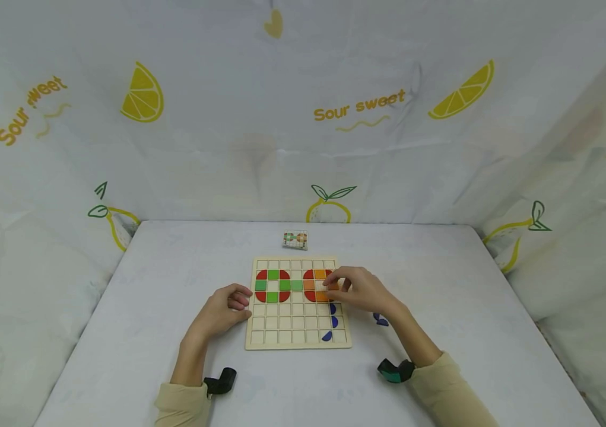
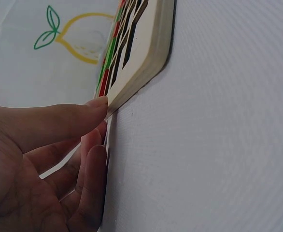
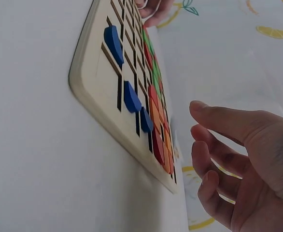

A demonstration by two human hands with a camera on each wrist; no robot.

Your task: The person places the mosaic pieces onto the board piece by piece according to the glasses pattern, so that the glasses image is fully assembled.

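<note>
A pale wooden grid board (image 1: 299,346) lies on the table. Two ring patterns fill part of it: rounded red corner pieces with green tiles (image 1: 285,284) at left, red with orange tiles (image 1: 321,296) at right, joined by a light green tile (image 1: 297,286). My left hand (image 1: 219,309) touches the board's left edge with thumb and fingertips, fingers loosely bent. Over the orange ring hovers my right hand (image 1: 361,289), thumb and fingers apart; the right wrist view shows nothing between them. Several blue rounded pieces (image 3: 132,97) sit loosely along the board's right side.
More dark blue pieces (image 1: 381,321) lie on the table right of the board, partly behind my right forearm. A small pattern card (image 1: 295,239) stands beyond the board's far edge. White printed cloth (image 1: 249,130) hangs behind the table and along its sides.
</note>
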